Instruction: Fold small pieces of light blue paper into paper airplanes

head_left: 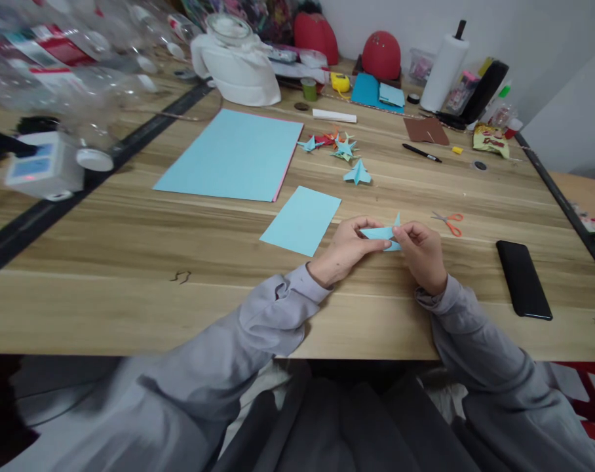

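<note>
A small piece of folded light-blue paper [379, 233] is held just above the wooden table between my two hands. My left hand [349, 246] grips its left end, thumb along the lower edge. With thumb and fingers pinched, my right hand [420, 252] holds the right end, where a pointed flap sticks up. Fingers hide part of the folds. Left of my hands lies a blue paper sheet [302, 221]. Beyond them sits a folded blue paper plane [357, 173], close to a cluster of small folded paper pieces [344, 148] in blue, red and green.
Orange-handled scissors [453, 224] and a black phone [523, 278] lie to the right. A large stack of blue paper [233, 157] is at the back left. Plastic bottles [66, 72] crowd the far left. A black pen [422, 153] and brown paper [426, 131] lie farther back.
</note>
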Action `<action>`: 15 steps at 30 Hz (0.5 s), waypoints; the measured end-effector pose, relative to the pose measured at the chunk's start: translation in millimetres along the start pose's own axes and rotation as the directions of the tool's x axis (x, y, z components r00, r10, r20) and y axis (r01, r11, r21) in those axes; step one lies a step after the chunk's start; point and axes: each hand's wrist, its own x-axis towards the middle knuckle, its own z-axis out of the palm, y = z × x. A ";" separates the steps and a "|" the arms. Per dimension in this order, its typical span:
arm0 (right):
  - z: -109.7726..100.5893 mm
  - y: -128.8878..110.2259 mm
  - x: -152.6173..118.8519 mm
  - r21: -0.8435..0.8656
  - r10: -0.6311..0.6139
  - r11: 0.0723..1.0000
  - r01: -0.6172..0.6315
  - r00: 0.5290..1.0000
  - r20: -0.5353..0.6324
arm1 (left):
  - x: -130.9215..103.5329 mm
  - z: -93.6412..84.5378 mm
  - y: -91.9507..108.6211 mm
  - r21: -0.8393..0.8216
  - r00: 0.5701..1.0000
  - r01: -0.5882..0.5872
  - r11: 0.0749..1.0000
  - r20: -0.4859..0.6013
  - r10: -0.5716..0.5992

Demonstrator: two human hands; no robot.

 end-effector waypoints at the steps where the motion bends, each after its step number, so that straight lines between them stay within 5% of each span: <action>1: 0.1 -0.1 -0.2 -0.001 0.001 1.000 -0.001 1.000 0.006 | -0.7 0.2 -0.2 0.010 1.000 -0.001 1.000 0.017 0.001; 10: 0.5 0.3 -1.6 0.028 0.032 0.999 -0.033 0.998 0.045 | -2.4 -2.9 -1.3 0.188 0.997 -0.056 0.981 0.061 0.045; 15: 0.6 0.7 -1.1 0.015 0.024 1.000 -0.025 0.998 0.065 | -3.0 -1.2 -2.3 0.084 0.998 -0.004 0.996 0.059 -0.001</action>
